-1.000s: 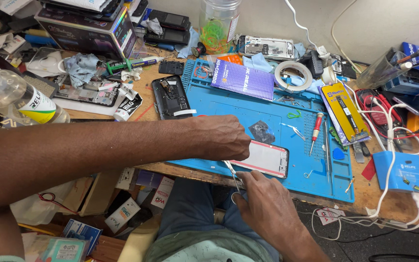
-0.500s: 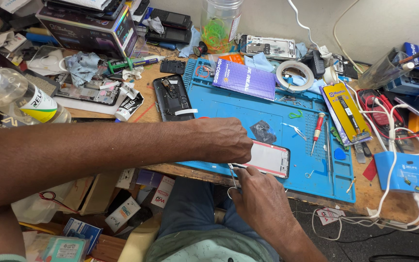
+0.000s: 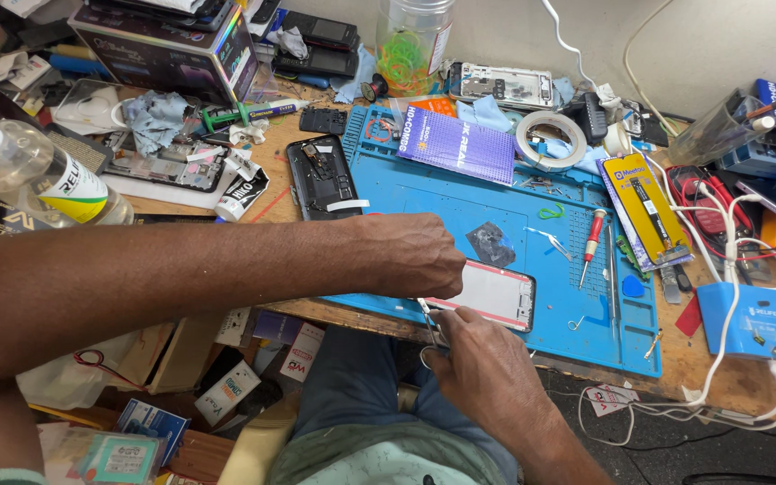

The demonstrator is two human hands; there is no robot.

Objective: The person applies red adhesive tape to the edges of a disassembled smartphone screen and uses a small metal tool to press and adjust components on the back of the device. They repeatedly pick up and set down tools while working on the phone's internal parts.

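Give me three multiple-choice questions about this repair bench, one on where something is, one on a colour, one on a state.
1. Where does the phone screen lie?
A. on the mat's near edge
B. inside the jar
C. on the floor

2. What colour is the work mat?
A. red
B. blue
C. black

3. What is the right hand doing?
A. lying flat and empty
B. pinching a thin metal tool
C. gripping the bottle

Answers:
1 A: the screen sits at the mat's front edge, under the left hand.
2 B: the mat is blue.
3 B: its fingers close on the thin metal tool beside the screen.
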